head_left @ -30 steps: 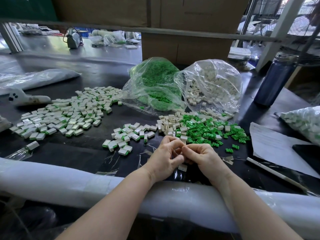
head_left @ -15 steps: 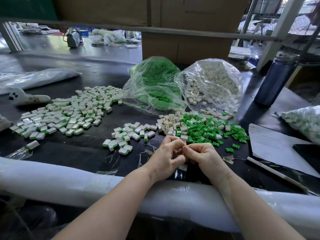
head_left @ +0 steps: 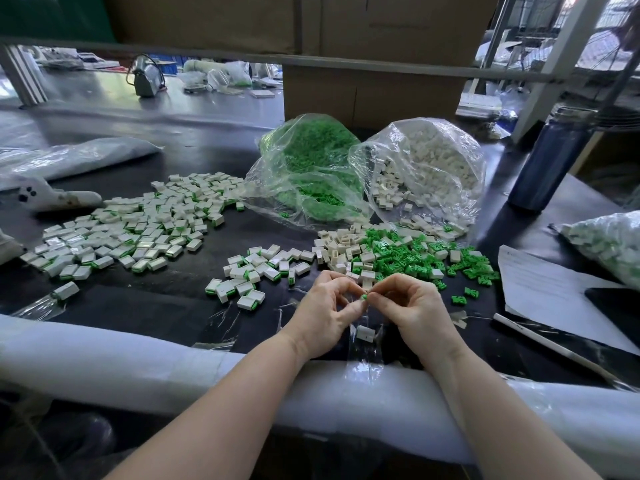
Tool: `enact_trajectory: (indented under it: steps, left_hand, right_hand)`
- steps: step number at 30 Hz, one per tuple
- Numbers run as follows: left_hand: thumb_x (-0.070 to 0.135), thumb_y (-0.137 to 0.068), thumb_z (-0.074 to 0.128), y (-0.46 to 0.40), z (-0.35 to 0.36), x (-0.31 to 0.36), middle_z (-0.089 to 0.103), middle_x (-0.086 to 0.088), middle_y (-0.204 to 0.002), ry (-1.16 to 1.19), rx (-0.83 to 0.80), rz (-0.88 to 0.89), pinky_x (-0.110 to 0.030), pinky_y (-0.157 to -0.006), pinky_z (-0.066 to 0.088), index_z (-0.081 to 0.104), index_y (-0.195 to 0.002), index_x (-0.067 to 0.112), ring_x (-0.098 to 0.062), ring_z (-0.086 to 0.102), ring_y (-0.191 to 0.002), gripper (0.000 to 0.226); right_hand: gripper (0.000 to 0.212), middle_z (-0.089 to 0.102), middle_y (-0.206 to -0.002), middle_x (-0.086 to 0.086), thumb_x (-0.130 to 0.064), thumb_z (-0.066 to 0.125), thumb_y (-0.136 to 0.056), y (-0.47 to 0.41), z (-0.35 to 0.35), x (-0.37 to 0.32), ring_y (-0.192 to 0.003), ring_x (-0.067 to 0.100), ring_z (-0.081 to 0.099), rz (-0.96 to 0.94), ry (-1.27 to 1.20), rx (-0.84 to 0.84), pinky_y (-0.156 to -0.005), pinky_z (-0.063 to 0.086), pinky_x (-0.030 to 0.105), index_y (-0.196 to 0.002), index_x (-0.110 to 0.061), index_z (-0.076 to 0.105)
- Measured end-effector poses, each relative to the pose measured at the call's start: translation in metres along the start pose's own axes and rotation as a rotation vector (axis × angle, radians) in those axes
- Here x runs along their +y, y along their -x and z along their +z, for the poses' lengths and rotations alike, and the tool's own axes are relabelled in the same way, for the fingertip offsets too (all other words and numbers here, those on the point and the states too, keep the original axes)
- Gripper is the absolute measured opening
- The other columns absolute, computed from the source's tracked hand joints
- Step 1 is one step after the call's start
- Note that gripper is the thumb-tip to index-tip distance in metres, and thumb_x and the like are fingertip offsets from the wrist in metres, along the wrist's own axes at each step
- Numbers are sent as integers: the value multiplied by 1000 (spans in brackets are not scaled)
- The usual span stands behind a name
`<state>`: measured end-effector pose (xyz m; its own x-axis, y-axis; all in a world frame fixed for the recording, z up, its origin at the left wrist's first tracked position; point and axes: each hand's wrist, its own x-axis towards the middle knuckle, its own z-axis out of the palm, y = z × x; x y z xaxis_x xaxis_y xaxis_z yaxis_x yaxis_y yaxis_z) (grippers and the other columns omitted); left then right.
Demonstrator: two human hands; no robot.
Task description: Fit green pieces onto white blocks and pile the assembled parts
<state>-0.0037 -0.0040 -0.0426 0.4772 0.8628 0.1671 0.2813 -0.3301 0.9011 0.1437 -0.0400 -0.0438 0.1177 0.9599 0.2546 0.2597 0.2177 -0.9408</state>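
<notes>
- Where the two hands meet just above the white block (head_left: 365, 332) lying loose on the table (head_left: 166, 306), a green piece (head_left: 364, 297) is pinched between them.
- Fingers of the left hand (head_left: 325, 317) and right hand (head_left: 412, 306) both curl onto that piece; which hand carries it, I cannot tell.
- That block lies below and toward the body, equally near either hand.
- Beyond the block: loose green pieces (head_left: 408, 261), then the assembled pile (head_left: 131, 233) far left.

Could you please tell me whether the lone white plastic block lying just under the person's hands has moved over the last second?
No. The lone white plastic block keeps its place beside the white foam roll.
</notes>
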Motion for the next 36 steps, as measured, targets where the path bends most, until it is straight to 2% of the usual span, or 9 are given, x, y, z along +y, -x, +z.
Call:
enact_trajectory:
  steps: [5, 9, 12, 15, 19, 23, 28, 32, 36]
  left_hand:
    - [14, -87, 62, 1, 0, -2, 60, 1, -86, -4, 24, 2, -15, -70, 47, 63, -91, 11, -9, 54, -74, 5]
    - [12, -89, 60, 0, -2, -6, 64, 1, -83, 27, 217, -91, -23, -75, 53, 62, -96, 20, -15, 63, -78, 11]
    - [8, -90, 57, -1, -5, -11, 64, 5, -82, -48, 406, -143, -9, -66, 49, 62, -99, 19, -5, 62, -71, 15]
    - [6, -90, 56, -2, -7, -12, 59, 0, -102, -176, 531, -145, 0, -69, 37, 64, -108, 13, -8, 57, -84, 22]
    - [11, -90, 56, -2, -6, -12, 38, -5, -128, -332, 462, -190, -5, -84, 26, 53, -126, 7, -14, 47, -102, 37]
    - [21, -93, 52, -3, -3, -12, 21, -7, -146, -467, 352, -293, -22, -108, 21, 38, -138, 5, -23, 26, -134, 50]
    - [22, -97, 42, -3, 1, -12, 6, 0, -155, -659, 260, -239, -32, -116, 5, 27, -145, 18, -20, -1, -143, 51]
    - [13, -96, 39, -2, 3, -13, 13, 4, -154, -695, 192, -154, -32, -115, 9, 33, -142, 29, -15, 3, -142, 49]
    - [17, -95, 46, -1, 2, -15, 38, 6, -137, -672, 224, -104, -28, -107, 22, 46, -134, 27, -15, 27, -129, 40]
  right_hand:
    - [19, 62, -59, -14, -5, 68, -81, -1, 1, 0, -55, -4, 53, 1, 86, 34, -57, 42, 8, -70, -19, 65]
    - [14, 65, -71, -3, -11, 66, -85, -2, -3, 6, -67, 10, 59, 55, 191, 221, -63, 49, 21, -74, -19, 65]
    - [10, 64, -77, 2, -13, 64, -87, -2, -6, 9, -73, 18, 57, 88, 313, 307, -67, 45, 25, -78, -18, 64]
    - [7, 62, -86, 4, -13, 63, -88, -3, -7, 9, -83, 21, 56, 102, 420, 319, -77, 46, 33, -82, -16, 65]
    - [11, 52, -90, -4, -11, 58, -91, -3, -7, 9, -101, 24, 52, 119, 519, 320, -89, 40, 28, -93, -12, 68]
    - [18, 47, -97, -6, -12, 55, -92, -3, -8, 11, -112, 22, 45, 140, 623, 299, -78, 22, 13, -104, -10, 67]
    - [24, 47, -108, -1, -15, 55, -92, -3, -5, 11, -115, 20, 39, 154, 717, 243, -90, 24, 19, -115, -15, 64]
    - [33, 46, -124, 4, -19, 52, -94, -4, -2, 9, -119, 21, 36, 177, 818, 203, -102, 28, 34, -127, -22, 58]
    - [33, 41, -134, 1, -28, 49, -96, -4, 0, 8, -124, 22, 32, 210, 942, 153, -102, 26, 38, -128, -30, 56]
